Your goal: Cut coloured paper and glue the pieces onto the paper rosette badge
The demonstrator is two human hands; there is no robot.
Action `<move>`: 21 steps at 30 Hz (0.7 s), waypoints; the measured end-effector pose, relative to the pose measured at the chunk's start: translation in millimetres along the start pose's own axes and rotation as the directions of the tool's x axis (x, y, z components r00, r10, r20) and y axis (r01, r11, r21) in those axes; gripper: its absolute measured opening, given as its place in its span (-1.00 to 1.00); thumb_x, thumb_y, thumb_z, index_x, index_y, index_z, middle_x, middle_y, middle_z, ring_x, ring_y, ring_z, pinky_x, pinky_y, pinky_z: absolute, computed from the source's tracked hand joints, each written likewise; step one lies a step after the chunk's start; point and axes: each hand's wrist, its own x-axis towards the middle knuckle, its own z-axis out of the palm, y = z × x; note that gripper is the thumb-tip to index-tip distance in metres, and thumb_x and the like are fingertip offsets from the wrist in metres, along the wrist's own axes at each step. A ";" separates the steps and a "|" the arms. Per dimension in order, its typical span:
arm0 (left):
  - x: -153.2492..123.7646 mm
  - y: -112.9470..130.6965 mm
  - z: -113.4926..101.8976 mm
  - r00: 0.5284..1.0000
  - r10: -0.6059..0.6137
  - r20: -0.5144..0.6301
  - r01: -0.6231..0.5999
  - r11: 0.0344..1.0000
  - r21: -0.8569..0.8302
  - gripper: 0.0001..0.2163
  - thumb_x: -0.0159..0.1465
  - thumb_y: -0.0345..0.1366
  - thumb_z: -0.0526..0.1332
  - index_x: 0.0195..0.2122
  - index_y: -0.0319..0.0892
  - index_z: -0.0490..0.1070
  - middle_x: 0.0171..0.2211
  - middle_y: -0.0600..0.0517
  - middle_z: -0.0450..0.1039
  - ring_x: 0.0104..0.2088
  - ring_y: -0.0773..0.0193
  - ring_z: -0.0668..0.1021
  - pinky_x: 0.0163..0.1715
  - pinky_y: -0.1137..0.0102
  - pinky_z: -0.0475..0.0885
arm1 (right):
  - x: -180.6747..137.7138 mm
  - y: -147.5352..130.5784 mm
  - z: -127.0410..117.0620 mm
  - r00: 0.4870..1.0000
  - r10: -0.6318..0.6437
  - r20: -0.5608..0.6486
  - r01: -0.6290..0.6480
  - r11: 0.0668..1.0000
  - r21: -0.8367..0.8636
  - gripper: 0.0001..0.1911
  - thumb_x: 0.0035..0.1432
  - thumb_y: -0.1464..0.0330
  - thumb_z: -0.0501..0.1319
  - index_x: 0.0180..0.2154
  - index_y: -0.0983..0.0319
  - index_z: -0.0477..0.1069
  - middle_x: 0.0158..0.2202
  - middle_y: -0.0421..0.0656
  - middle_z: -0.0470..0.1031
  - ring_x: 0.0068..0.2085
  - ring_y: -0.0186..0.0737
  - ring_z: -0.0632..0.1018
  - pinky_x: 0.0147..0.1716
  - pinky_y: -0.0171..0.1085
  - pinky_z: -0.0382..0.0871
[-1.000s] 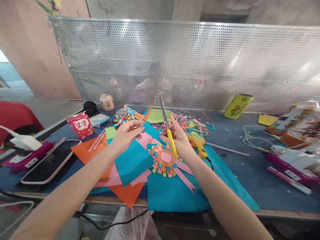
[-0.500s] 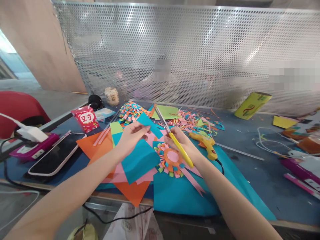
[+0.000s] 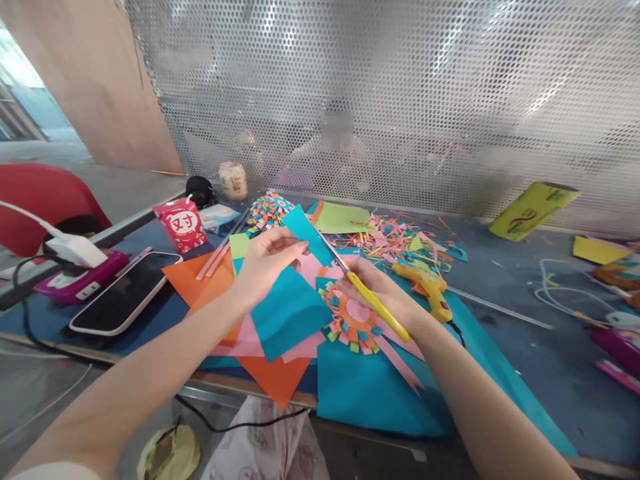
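Note:
My left hand (image 3: 273, 260) pinches a blue paper strip (image 3: 306, 230) and holds it up above the table. In my right hand (image 3: 370, 283) are scissors with yellow handles (image 3: 377, 307), their blades lying along the right edge of the strip. Beneath my hands a larger blue paper sheet (image 3: 290, 313) rests on pink and orange paper. A round fringed paper flower (image 3: 355, 313) with a pink centre and pink ribbon tails lies just under my right hand. Behind the strip sits a second fringed flower (image 3: 273, 208).
A yellow glue gun (image 3: 425, 287) lies right of my right hand, its cord trailing over a big blue sheet (image 3: 380, 393). Paper scraps (image 3: 400, 240) are heaped at the back. On the left are a phone (image 3: 125, 293), a purple power strip (image 3: 85, 283) and a red packet (image 3: 181, 225).
The scissors have come up against the blue strip, which is turned more upright between my hands. The whole view has shifted slightly, moving the table contents to the right.

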 end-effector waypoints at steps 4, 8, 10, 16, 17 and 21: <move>0.2 -1.2 -2.5 1.000 0.008 0.027 -0.009 0.999 0.032 -0.88 0.02 -0.33 0.33 -0.52 -0.22 0.41 -0.53 0.08 0.45 -0.59 0.42 0.44 -0.60 0.47 0.37 | -0.3 1.9 0.8 1.000 0.009 0.015 -0.010 1.000 0.013 -0.60 -0.08 0.05 0.25 -0.45 0.16 0.12 -0.46 -0.26 0.20 -0.41 -0.31 0.29 -0.44 -0.27 0.21; 1.3 -0.4 -2.8 1.000 0.010 0.013 -0.011 0.998 0.057 -0.87 0.01 -0.33 0.33 -0.54 -0.21 0.39 -0.55 0.09 0.45 -0.63 0.44 0.43 -0.62 0.46 0.36 | -0.3 4.5 1.1 1.000 0.012 0.020 -0.012 1.000 0.006 -0.62 -0.05 0.07 0.23 -0.43 0.16 0.13 -0.47 -0.28 0.20 -0.43 -0.32 0.28 -0.44 -0.27 0.20; 1.6 0.6 -2.2 1.000 0.007 0.012 -0.008 0.998 0.060 -0.87 0.00 -0.33 0.33 -0.54 -0.21 0.39 -0.56 0.09 0.45 -0.63 0.44 0.43 -0.62 0.47 0.36 | -0.1 4.7 1.4 1.000 0.011 0.013 -0.011 1.000 -0.012 -0.63 -0.05 0.07 0.23 -0.44 0.17 0.13 -0.48 -0.28 0.21 -0.44 -0.33 0.27 -0.45 -0.27 0.19; 0.8 0.9 -1.6 1.000 -0.002 0.012 0.001 0.999 0.054 -0.86 0.00 -0.32 0.34 -0.55 -0.23 0.39 -0.55 0.07 0.46 -0.63 0.43 0.43 -0.62 0.47 0.36 | 0.1 1.2 2.3 0.998 0.062 -0.011 -0.062 0.998 -0.010 -0.60 -0.11 0.05 0.26 -0.46 0.18 0.15 -0.53 -0.31 0.16 -0.49 -0.38 0.22 -0.51 -0.31 0.13; 0.7 0.4 -1.9 1.000 -0.003 0.013 0.002 0.999 0.053 -0.86 0.01 -0.32 0.34 -0.55 -0.23 0.39 -0.55 0.07 0.46 -0.63 0.43 0.43 -0.62 0.47 0.36 | 0.1 0.6 2.4 0.997 0.070 -0.019 -0.070 0.997 -0.016 -0.59 -0.12 0.05 0.27 -0.47 0.19 0.15 -0.54 -0.32 0.16 -0.50 -0.39 0.22 -0.52 -0.32 0.12; 1.4 -1.1 -2.8 1.000 -0.003 0.014 0.002 0.999 0.053 -0.86 0.01 -0.31 0.34 -0.55 -0.22 0.39 -0.54 0.07 0.46 -0.61 0.42 0.44 -0.61 0.46 0.36 | 0.3 -0.7 2.3 0.996 0.069 -0.050 -0.071 0.997 -0.039 -0.58 -0.15 0.05 0.28 -0.50 0.19 0.15 -0.56 -0.33 0.15 -0.52 -0.41 0.19 -0.57 -0.34 0.08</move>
